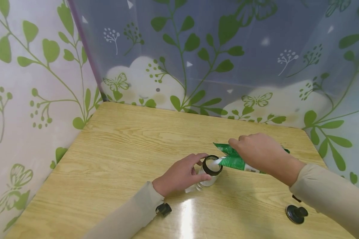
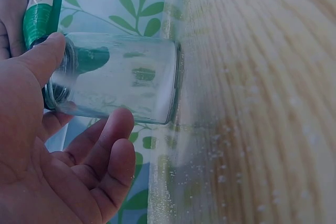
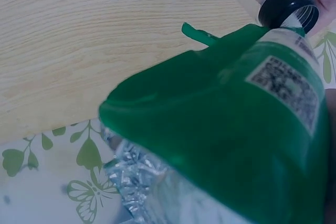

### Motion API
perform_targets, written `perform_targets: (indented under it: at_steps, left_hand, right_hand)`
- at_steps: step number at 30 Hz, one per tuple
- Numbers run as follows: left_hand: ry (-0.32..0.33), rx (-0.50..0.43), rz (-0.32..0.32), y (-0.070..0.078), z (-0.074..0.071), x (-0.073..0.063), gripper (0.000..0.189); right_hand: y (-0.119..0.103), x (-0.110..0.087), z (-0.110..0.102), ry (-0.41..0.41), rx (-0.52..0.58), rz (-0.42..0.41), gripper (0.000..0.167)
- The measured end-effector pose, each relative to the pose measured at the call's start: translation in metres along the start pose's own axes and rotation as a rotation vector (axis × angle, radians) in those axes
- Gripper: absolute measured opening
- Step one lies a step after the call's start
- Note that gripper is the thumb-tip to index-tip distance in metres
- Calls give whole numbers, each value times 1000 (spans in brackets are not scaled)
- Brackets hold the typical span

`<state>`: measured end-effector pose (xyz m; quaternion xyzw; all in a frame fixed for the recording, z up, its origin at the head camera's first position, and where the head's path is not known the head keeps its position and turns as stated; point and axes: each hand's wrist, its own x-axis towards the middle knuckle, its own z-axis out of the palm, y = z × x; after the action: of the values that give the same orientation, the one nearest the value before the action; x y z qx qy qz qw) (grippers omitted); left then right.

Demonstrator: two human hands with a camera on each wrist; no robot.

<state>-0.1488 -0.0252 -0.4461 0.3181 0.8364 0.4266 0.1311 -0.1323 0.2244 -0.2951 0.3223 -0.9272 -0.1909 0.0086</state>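
Table: light wood-grain top, leaf-print panels at 9 and 12 o'clock.

L hand: sits approx. table centre, just toward the near edge. Fingers curled loosely round the glass jar; thumb on one side, fingertips on the other. Left wrist view: thumb lies against the jar neck, fingertips touch the jar wall, palm stays off the glass. Grip is partly closed, not tight. Jar stands upright on the table w/ its base down; black rim faces up.

Jar contents: a low white layer shows near the bottom in the head view; amount hard to judge. Small white grains lie scattered on the table beside the base in the left wrist view.

R hand: at 3 o'clock from the jar, fingers wrapped over the green pouch. Pouch tilted, its white mouth touching the jar rim. Right wrist view: pouch fills the frame, silver lining visible at its lower edge; R hand's fingers hidden behind it, so finger spread can't be told there.

Black round lid: lies at 5 o'clock, near table edge, well apart from the jar. R sleeve cut off by the frame.
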Motion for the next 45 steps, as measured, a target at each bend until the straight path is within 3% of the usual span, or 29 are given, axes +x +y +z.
perform_targets:
  at_steps: [13,32,45]
  left_hand:
    - [-6,-8,-12,1,0,-2,77]
    - [-8,10,-3,2,0,-3,78]
    - [-6,3,0,2,0,-4,78]
  right_hand:
    - [-3,-1,-2,-37,-5,26,16]
    - [-3,-5,0,-14,-1,11,18]
    - [-6,-6,-3,-56,3,28,22]
